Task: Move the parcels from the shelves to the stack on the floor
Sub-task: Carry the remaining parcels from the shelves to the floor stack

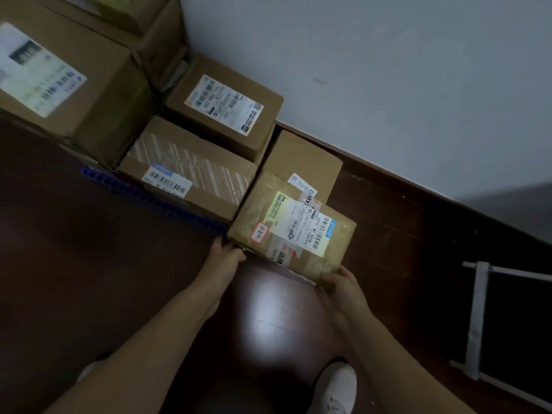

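Taped parcel (294, 231), frame centre, at the stack's right edge; left hand (227, 250) and right hand (343, 286) grip its near corners. Risk: if released lapping the plain box (301, 162) behind, it may tilt and slide to the floor (89, 264).

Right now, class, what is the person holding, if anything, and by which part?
A taped cardboard parcel: the left hand grips its near left corner, the right hand its near right corner.
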